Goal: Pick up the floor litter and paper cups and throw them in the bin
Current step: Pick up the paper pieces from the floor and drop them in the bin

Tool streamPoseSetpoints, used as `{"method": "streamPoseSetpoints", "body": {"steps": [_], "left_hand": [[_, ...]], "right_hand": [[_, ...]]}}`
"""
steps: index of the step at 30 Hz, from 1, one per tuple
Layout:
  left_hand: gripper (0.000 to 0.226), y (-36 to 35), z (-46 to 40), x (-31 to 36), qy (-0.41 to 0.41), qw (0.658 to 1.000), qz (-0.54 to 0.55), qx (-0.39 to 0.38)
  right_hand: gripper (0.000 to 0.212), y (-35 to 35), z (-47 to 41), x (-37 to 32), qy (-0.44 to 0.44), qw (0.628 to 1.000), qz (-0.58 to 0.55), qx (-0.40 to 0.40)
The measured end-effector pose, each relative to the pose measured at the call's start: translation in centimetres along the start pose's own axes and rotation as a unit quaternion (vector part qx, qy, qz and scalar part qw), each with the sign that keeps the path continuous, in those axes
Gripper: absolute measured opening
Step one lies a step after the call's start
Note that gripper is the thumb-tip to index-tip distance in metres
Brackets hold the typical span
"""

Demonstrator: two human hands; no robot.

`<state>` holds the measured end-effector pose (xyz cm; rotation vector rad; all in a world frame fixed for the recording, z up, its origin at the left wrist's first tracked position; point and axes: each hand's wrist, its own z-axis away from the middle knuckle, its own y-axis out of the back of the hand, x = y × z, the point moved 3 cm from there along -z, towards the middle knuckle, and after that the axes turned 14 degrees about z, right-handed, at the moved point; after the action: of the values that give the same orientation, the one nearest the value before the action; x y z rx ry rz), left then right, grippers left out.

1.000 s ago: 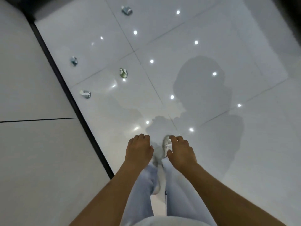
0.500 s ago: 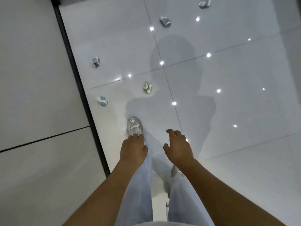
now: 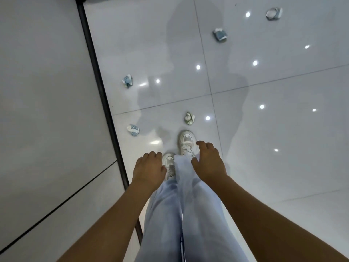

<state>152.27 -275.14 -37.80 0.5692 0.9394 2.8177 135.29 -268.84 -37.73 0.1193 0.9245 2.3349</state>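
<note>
Several crushed paper cups lie on the glossy white floor. A greenish crushed cup [image 3: 189, 118] sits just ahead of my front shoe. A blue-and-white one [image 3: 133, 130] lies to the left near the wall, another [image 3: 127, 81] farther along the wall. Two more rest far right: a blue cup [image 3: 220, 35] and a cup with its rim showing [image 3: 274, 14]. My left hand [image 3: 149, 168] and my right hand [image 3: 208, 161] hang in front of me with loosely curled fingers, holding nothing. No bin is in view.
A pale wall [image 3: 47, 91] with a dark baseboard strip [image 3: 98, 76] runs along the left. My white shoes [image 3: 186, 141] and light blue trousers [image 3: 181, 205] fill the lower middle. Ceiling lights reflect in the floor tiles [image 3: 283, 129].
I have walked forward; the cups are closer and lower in view. My right foot has stepped ahead of the left. Both hands stay empty.
</note>
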Motion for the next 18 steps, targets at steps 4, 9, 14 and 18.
{"method": "streamPoseSetpoints", "body": {"steps": [4,9,14,18], "left_hand": [[0.035,1.8,-2.8,-0.2,0.011,1.0,0.02,0.01],[0.034,1.5,-8.9,-1.5,0.016,0.999,0.043,0.006],[0.034,-1.4,-16.0,-4.1,0.007,0.998,0.059,0.002],[0.034,-4.5,-22.6,-6.7,-0.025,0.998,0.058,0.016]], "right_hand": [[0.052,1.5,-3.5,-0.2,-0.009,1.0,0.008,-0.018],[0.053,1.1,-10.6,-0.9,0.0,1.0,0.002,-0.008],[0.053,-4.0,-19.6,-0.2,-0.03,0.999,-0.018,-0.014],[0.058,-9.7,-27.4,1.7,-0.075,0.996,-0.043,0.002]]}}
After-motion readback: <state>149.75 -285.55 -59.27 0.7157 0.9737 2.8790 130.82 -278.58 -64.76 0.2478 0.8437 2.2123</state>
